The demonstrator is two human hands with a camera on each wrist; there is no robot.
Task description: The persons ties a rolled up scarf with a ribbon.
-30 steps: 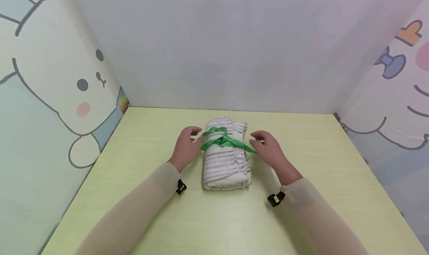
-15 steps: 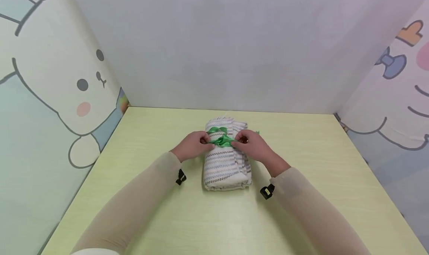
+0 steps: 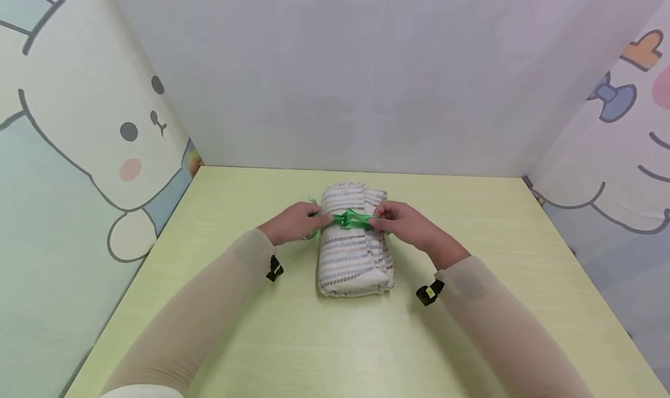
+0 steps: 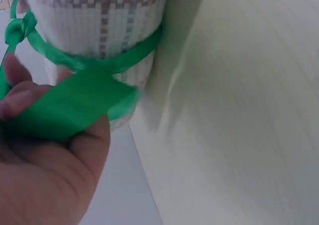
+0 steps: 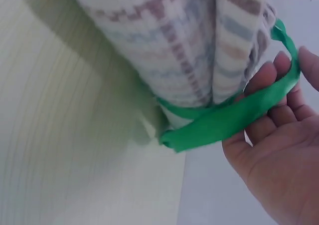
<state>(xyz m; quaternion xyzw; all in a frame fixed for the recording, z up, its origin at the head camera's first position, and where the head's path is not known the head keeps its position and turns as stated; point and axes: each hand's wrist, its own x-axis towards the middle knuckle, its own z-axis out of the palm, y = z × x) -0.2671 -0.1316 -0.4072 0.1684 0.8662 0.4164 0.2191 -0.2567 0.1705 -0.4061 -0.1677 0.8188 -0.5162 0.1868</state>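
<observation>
A rolled, striped white cloth (image 3: 345,264) lies lengthwise on the table, with a green ribbon (image 3: 356,219) round its middle and a knot on top. At the cloth's left side, my left hand (image 3: 295,222) pinches one ribbon end; in the left wrist view that ribbon tail (image 4: 75,105) lies across the fingers and hangs past them. On the other side my right hand (image 3: 410,226) holds the opposite end between thumb and fingers. The right wrist view has this ribbon tail (image 5: 224,122) draped over the fingers. A small knot (image 4: 19,30) shows between the hands in the left wrist view.
The pale yellow-green table (image 3: 324,351) extends around the cloth. A plain grey-white wall (image 3: 356,84) stands behind it, with cartoon-printed panels (image 3: 78,171) at the sides. Black wrist cameras (image 3: 429,293) are worn at the cuffs.
Both hands came in to the ribbon beside the knot, then drew apart, pulling the ends outward. The ribbon loop above the knot has shifted off the cloth's top to the left.
</observation>
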